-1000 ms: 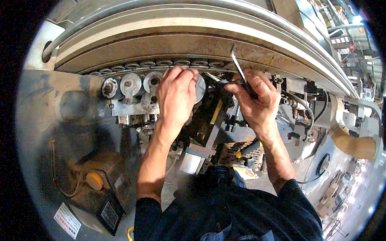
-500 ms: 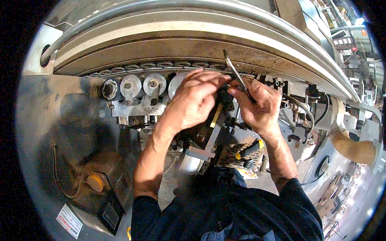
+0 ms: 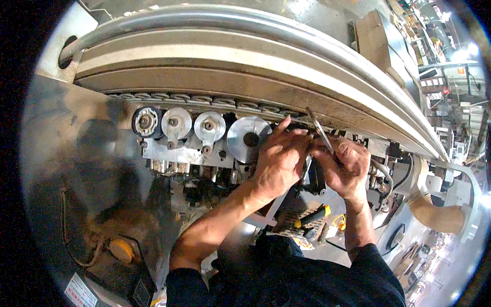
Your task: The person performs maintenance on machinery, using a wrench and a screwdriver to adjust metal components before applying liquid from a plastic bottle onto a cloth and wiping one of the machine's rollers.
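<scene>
My right hand [image 3: 343,166] is closed round a slim, flat metal bar-like tool [image 3: 320,128]; its free end points up and away past my fingers. Whether it is a wrench, I cannot make out. Close beside it, my left hand [image 3: 280,166] has its thumb and some fingers pinched together, with one finger raised. What they pinch is hidden. Both hands are over the machine's row of parts, just right of a large round metal disc [image 3: 235,137]. A thin metal rod [image 3: 306,171] shows below, between my hands.
Smaller metal wheels [image 3: 176,123] line up left of the disc. Beyond runs a long rail [image 3: 215,48] with a round bar [image 3: 204,14]. A yellow-and-black handle [image 3: 313,216] lies below my hands. At right are a ribbed hose [image 3: 442,217] and cables [image 3: 404,176].
The view has shifted, so the machine sits lower in it. My left hand has moved right, uncovering more of the large disc. The tool remains in my right hand.
</scene>
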A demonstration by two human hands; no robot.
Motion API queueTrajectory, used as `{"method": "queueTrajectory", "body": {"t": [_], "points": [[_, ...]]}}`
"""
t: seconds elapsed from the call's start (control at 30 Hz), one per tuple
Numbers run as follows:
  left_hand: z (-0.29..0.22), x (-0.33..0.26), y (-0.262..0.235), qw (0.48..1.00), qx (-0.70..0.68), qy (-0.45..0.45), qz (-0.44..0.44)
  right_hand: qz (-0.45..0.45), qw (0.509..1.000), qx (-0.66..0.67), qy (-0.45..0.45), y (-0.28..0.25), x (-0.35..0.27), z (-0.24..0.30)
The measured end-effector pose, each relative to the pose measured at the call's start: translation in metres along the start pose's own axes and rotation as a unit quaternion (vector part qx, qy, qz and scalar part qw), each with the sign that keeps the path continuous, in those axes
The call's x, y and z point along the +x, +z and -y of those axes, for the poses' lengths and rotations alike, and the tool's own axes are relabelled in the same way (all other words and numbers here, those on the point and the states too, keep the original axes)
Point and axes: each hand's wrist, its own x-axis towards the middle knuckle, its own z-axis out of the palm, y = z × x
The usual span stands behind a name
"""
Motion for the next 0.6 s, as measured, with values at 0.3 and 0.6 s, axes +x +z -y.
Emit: {"method": "queueTrajectory", "body": {"t": [0.3, 0.6], "points": [[-0.011, -0.001, -0.042, 0.997, 0.038, -0.072, -0.011, 0.008, 0.999, -0.041, 0.011, 0.003, 0.000, 0.007], [0.001, -0.043, -0.065, 0.967, 0.055, -0.237, -0.069, -0.011, 0.998, -0.052, 0.039, 0.013, -0.007, 0.006]]}}
